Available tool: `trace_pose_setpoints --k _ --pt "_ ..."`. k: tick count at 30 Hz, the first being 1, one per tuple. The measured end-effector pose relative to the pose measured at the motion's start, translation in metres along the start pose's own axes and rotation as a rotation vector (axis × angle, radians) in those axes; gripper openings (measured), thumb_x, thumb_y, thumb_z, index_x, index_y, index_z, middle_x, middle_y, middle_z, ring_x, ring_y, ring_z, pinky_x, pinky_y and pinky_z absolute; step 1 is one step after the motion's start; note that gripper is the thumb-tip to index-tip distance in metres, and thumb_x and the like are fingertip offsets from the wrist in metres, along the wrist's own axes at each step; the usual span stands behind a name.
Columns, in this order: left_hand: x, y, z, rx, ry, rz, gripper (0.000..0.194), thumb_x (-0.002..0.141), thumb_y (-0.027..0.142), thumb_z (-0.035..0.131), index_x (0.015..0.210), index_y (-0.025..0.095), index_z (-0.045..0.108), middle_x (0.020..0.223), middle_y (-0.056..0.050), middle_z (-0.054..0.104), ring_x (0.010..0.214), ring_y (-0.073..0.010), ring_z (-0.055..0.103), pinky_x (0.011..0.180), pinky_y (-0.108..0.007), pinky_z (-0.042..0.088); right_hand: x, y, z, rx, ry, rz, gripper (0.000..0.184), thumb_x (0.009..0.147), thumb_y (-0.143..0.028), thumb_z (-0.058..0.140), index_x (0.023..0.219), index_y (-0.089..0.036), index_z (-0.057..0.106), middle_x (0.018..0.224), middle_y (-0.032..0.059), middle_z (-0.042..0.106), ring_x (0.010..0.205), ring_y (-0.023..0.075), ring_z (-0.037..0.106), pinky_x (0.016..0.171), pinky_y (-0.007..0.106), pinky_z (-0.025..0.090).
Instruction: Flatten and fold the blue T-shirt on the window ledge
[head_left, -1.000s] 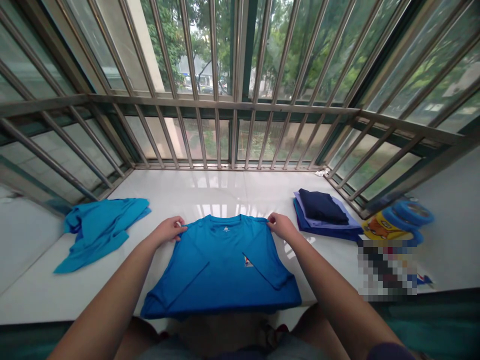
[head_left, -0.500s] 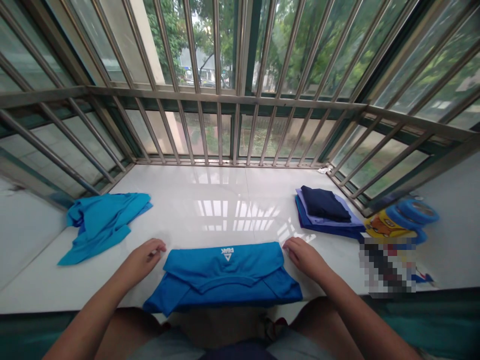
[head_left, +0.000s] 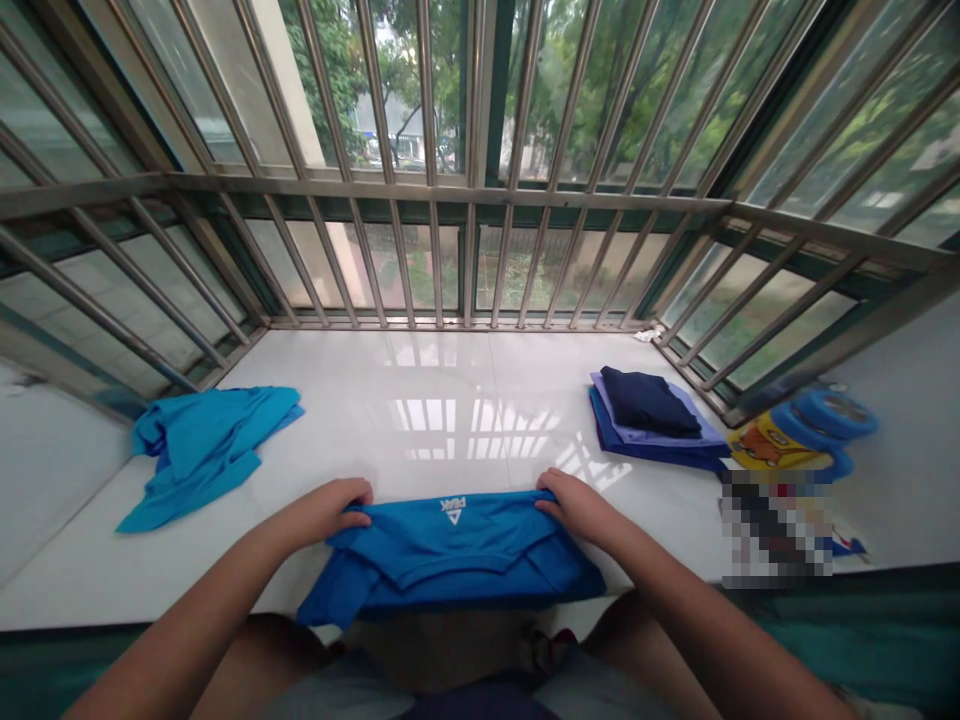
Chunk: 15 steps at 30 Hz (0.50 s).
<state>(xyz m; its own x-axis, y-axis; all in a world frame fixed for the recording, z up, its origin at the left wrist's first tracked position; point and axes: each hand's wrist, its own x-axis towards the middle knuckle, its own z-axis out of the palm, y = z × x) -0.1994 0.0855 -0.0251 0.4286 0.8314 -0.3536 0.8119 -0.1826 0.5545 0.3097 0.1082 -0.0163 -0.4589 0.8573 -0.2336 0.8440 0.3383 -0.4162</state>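
Note:
A blue T-shirt (head_left: 465,550) with a white logo lies partly folded at the front edge of the white ledge, its lower part reaching over that edge. At its upper left corner, my left hand (head_left: 341,508) pinches the folded cloth between thumb and fingers. My right hand (head_left: 574,505) grips the upper right corner in the same way. The fold between them is slightly wrinkled, with the collar showing below the logo.
A crumpled light blue garment (head_left: 210,440) lies on the left of the ledge (head_left: 450,380). On the right sits a stack of folded clothes (head_left: 652,410), beside a blue and yellow bottle (head_left: 795,435) and a blurred-out item. Metal bars (head_left: 450,195) enclose the ledge.
Both hands have moved inward from beside the shirt and taken hold of its upper corners. The shirt's top edge has become a little bunched. The other clothes have not moved.

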Motion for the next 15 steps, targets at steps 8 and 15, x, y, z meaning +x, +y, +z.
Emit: trace_pose_setpoints --k 8,15 --pt "0.102 -0.005 -0.084 0.032 0.181 -0.034 0.026 0.073 0.037 0.071 0.096 0.025 0.067 0.087 0.000 0.070 0.086 -0.0242 0.067 0.078 -0.031 0.047 0.092 0.026 -0.048 -0.070 0.090 0.128 0.018 0.099 -0.027 0.071 0.116 -0.021 0.073 0.110 0.0092 0.078 0.103 0.0254 0.070 0.084 0.029 0.045" --pt "0.168 0.008 -0.137 0.137 0.420 -0.089 0.014 0.071 0.035 0.073 0.079 0.024 0.071 0.089 -0.008 0.073 0.095 -0.0319 0.070 0.087 -0.037 0.050 0.172 0.024 -0.104 -0.130 0.213 0.158 0.031 0.095 -0.017 0.070 0.125 -0.020 0.075 0.117 0.0101 0.077 0.108 0.0242 0.068 0.093 0.030 0.048"
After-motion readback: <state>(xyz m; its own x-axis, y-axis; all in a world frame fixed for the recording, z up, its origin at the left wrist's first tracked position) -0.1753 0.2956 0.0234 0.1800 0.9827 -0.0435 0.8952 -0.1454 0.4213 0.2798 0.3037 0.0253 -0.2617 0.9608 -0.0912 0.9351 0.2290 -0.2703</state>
